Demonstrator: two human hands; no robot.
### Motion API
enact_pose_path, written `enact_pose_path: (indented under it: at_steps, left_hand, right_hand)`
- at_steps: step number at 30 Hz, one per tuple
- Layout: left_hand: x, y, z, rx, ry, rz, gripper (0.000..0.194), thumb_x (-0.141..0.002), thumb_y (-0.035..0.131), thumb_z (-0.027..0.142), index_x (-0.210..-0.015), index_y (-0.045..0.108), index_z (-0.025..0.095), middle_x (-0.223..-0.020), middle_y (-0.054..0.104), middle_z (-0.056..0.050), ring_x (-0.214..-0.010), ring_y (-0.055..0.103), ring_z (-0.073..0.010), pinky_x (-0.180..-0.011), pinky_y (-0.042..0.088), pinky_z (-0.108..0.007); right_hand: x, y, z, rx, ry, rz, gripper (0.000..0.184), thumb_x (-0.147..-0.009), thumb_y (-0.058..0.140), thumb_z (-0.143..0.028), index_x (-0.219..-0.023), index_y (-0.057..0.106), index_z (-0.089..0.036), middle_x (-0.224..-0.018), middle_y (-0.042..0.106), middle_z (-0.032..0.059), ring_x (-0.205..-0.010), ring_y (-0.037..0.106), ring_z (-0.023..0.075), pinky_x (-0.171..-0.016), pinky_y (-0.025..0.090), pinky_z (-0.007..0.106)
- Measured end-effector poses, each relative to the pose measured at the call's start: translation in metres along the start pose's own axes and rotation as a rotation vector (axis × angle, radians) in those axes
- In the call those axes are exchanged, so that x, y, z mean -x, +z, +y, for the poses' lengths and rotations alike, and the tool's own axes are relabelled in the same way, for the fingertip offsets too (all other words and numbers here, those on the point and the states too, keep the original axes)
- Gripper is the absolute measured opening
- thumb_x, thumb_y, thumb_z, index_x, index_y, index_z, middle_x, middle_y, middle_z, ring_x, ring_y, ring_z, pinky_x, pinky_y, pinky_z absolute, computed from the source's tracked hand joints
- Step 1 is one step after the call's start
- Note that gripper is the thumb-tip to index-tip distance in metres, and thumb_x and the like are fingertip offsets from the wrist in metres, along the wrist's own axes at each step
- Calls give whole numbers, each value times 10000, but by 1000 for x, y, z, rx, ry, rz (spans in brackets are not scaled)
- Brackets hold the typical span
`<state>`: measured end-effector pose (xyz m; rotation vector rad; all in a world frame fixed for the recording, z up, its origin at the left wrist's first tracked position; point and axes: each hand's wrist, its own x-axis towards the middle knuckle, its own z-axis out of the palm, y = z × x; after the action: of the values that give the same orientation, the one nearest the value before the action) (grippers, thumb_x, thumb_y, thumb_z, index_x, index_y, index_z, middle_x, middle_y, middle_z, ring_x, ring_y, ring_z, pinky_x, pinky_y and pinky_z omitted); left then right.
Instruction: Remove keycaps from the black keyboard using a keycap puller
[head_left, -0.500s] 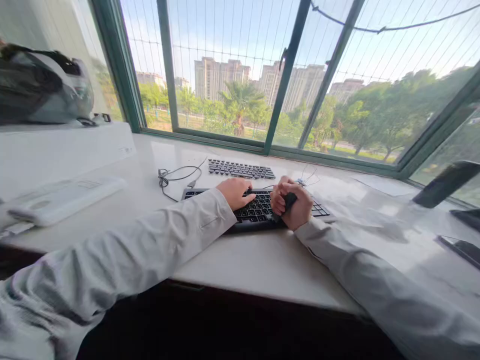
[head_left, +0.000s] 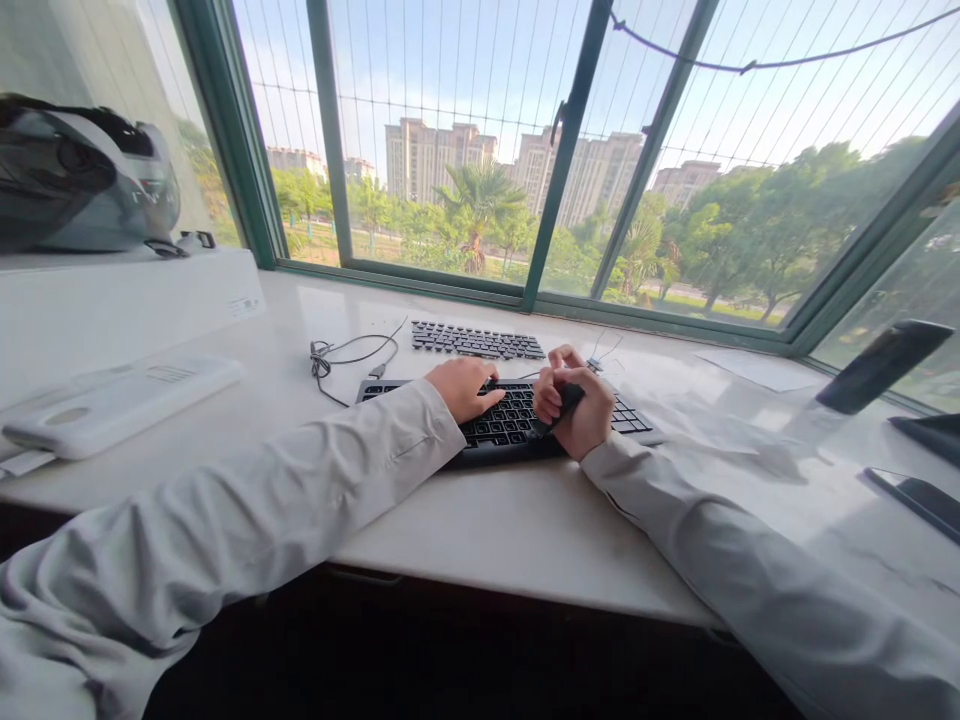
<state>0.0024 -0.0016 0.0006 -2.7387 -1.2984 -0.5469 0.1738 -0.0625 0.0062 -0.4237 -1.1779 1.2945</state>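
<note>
Black keyboard (head_left: pixel 510 420) at frame centre, lying on the white bench (head_left: pixel 487 520). Left hand (head_left: pixel 465 385) resting loosely curled on its keys, holding nothing. Right hand (head_left: pixel 577 410) just beside, fisted around a small dark tool (head_left: pixel 559 408) angled onto the keys. Second keyboard (head_left: pixel 478 341) behind, cable (head_left: pixel 352 355) to its left.

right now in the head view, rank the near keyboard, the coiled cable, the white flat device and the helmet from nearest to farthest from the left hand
1. near keyboard, under the left hand
2. coiled cable, just to its left on the counter
3. white flat device, far left
4. helmet, up on the white box, far left
</note>
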Motion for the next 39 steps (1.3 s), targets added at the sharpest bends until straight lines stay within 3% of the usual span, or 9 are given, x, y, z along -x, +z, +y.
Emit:
enact_pose_path:
  at_steps: [6,17,20,27,32,39]
  left_hand:
    - [0,-1,1,1,-5,-8,381,-899,492,440,-1122,656,179,-1111,688,-88,-1035,627,-244,-909,474,-345]
    - [0,1,-2,8,26,18,369,-894,488,429,-1106,652,176,-1113,689,-94,-1031,629,-249,-913,476,-359]
    - [0,3,-1,9,20,29,361,-890,491,424,-1094,653,175,-1098,690,-95,-1023,629,-252,-910,478,-362]
    - [0,3,-1,7,-7,26,351,-886,501,423,-1088,652,179,-1101,686,-91,-1033,626,-249,-919,477,-357]
    - [0,3,0,5,10,28,350,-891,486,422,-1079,651,177,-1100,687,-91,-1029,628,-250,-914,478,-357]
    - [1,0,2,13,-5,16,351,-885,495,424,-1078,650,175,-1100,687,-94,-1013,630,-251,-908,477,-358]
  right_hand:
    - [0,2,-4,-8,28,-18,81,-692,498,-186,-737,446,-227,-443,317,-75,-387,249,100,-347,237,204]
    - [7,1,-1,118,62,-200,92,-728,536,-212,-768,454,-225,-436,310,-105,-361,194,67,-341,186,173]
    - [7,2,1,122,33,-165,108,-767,562,-266,-743,467,-221,-429,308,-103,-350,197,62,-333,181,171]
    - [2,2,5,56,59,-15,405,-756,625,-470,-562,385,-208,-392,249,-95,-319,190,51,-298,166,173]
    - [0,2,2,30,127,-16,446,-733,654,-478,-529,367,-206,-387,250,-92,-313,195,52,-286,168,176]
    - [3,6,6,112,24,-45,525,-758,650,-462,-453,308,-206,-350,265,-67,-301,295,70,-305,199,202]
